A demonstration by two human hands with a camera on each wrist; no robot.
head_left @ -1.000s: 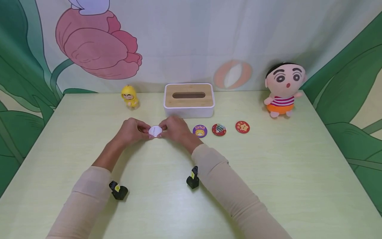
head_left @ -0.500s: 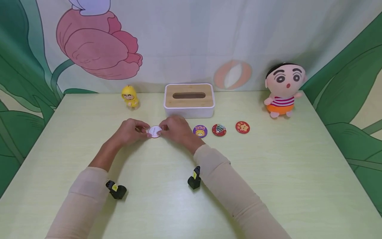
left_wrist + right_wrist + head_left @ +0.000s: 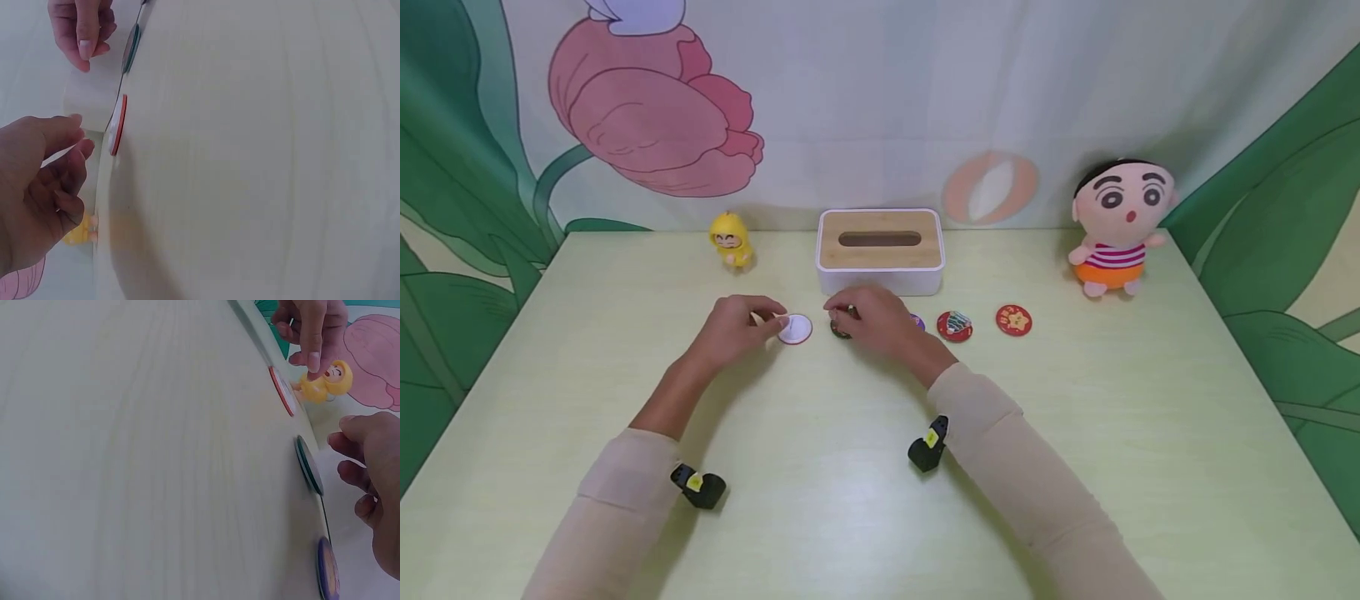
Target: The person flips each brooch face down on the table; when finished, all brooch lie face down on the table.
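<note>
A round white-faced disc with a red edge (image 3: 798,330) lies on the table by my left hand (image 3: 739,328). The left wrist view shows that hand's fingers loosely bent just off the disc, holding nothing. My right hand (image 3: 874,321) hovers over a dark green-edged disc (image 3: 309,465), partly hidden under it in the head view. Its fingers are relaxed and bent, with nothing between them. Right of it, a purple disc (image 3: 328,569) is mostly covered by the hand in the head view. A red disc with a tree picture (image 3: 955,327) and a red disc with a yellow figure (image 3: 1014,320) complete the row.
A white tissue box with a wooden lid (image 3: 880,250) stands behind the discs. To its left is a small yellow-hooded figurine (image 3: 731,240). A plush doll (image 3: 1116,229) sits at the back right of the table (image 3: 820,500), before a printed curtain (image 3: 865,100).
Both hands held the white-faced disc's edges before. Now it lies released on the table, and my right hand has moved right, uncovering part of the dark green-edged disc while covering most of the purple one.
</note>
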